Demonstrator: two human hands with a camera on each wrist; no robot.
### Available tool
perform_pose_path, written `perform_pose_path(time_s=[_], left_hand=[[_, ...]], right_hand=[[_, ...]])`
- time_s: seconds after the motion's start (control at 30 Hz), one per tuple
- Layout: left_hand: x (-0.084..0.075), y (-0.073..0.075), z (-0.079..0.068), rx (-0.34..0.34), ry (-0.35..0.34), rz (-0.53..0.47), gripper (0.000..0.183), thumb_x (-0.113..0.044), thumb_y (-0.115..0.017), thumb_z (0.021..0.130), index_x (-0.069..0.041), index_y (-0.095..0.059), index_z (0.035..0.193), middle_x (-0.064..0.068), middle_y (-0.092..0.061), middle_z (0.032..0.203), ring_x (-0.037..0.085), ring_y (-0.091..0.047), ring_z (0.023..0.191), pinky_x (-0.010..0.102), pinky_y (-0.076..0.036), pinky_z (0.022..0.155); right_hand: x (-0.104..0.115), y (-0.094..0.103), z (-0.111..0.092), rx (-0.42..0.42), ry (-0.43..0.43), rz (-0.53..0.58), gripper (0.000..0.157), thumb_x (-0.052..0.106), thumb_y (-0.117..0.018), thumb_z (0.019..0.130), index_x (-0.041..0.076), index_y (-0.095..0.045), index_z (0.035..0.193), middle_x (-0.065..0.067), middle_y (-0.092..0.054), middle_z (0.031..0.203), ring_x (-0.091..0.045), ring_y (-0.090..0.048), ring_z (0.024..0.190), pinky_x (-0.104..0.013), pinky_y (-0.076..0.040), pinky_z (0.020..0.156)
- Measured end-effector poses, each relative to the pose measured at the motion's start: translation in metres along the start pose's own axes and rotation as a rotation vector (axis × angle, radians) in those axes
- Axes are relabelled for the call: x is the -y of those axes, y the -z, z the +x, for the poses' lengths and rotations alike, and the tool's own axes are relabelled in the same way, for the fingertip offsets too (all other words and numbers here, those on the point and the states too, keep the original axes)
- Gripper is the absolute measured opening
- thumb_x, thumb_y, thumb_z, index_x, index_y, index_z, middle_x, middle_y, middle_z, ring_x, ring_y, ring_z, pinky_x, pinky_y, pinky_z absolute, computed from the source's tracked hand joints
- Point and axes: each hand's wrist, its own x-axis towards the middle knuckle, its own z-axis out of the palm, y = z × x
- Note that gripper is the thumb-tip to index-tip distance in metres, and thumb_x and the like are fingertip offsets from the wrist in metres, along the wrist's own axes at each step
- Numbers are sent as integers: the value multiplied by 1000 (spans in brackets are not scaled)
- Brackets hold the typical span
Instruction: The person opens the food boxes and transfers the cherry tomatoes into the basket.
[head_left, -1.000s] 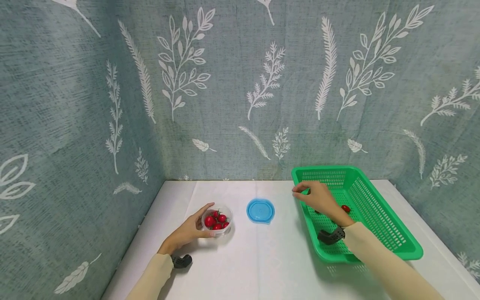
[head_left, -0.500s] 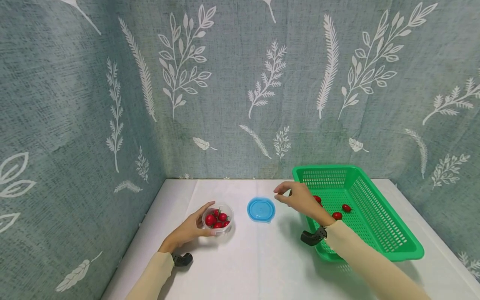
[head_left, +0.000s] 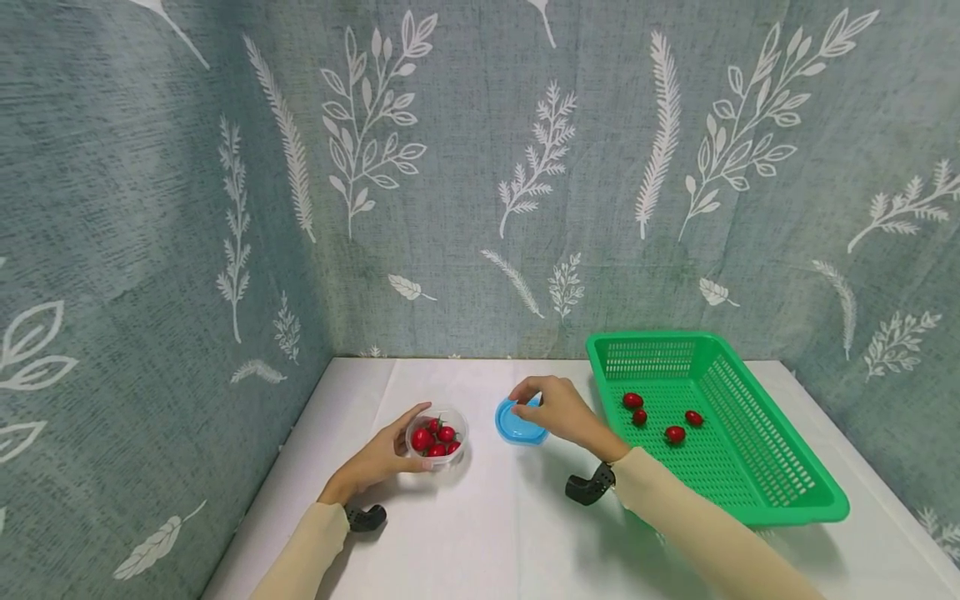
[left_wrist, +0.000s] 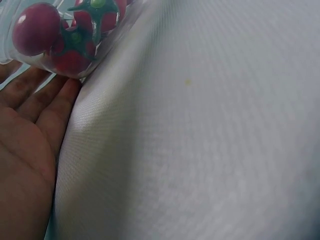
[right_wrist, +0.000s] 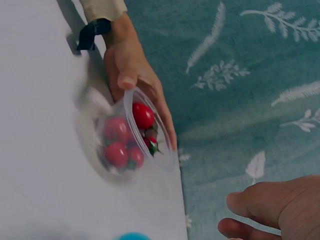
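Note:
A round clear plastic tub with several red cherry tomatoes stands on the white cloth. My left hand grips it from the left, thumb near the front rim and fingers round the far side. In the left wrist view, the fingers lie against the tub's wall. My right hand is over the blue lid, thumb and forefinger slightly apart. The right wrist view shows nothing between that thumb and the finger below it.
A green perforated basket stands on the right with several loose cherry tomatoes on its floor. White cloth covers the table, and a patterned grey-green curtain closes off the back and sides.
My right hand has moved left from over the basket to over the blue lid, uncovering the tomatoes in the basket. The left hand and the tub have stayed in place.

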Motion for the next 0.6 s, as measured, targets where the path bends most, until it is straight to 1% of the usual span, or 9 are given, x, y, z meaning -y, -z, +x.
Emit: perform_pose_path(time_s=[0.13, 0.33, 0.47, 0.6], left_hand=[[1, 0, -1, 1, -2, 5, 104, -20, -87, 86, -21, -20, 166, 13, -32, 164, 34, -31, 150, 53, -28, 118], [0, 0, -2, -14, 14, 3, 104, -19, -88, 84, -26, -23, 165, 11, -34, 163, 33, -30, 151, 52, -27, 119], [-2, -1, -1, -24, 25, 8, 106, -20, -89, 83, -22, -22, 166, 12, -34, 163, 33, -31, 151, 51, -28, 118], [-3, -3, 0, -19, 30, 0, 108, -21, -89, 83, -19, -20, 166, 12, -34, 163, 32, -34, 149, 49, -30, 118]], right_hand=[[5, -12, 3, 3, 8, 1, 9, 16, -76, 94, 13, -78, 102, 6, -72, 91, -11, -60, 75, -31, -50, 68], [17, -28, 7, 6, 22, 15, 8, 15, -77, 93, 17, -78, 101, 6, -73, 89, -15, -66, 82, -33, -53, 73], [24, -40, 11, 23, 40, 24, 10, 16, -77, 92, 16, -78, 102, 7, -73, 89, -12, -65, 78, -29, -52, 68], [30, -51, 15, 50, 50, 43, 12, 16, -76, 93, 13, -78, 105, 6, -73, 91, -10, -59, 65, -27, -49, 59]])
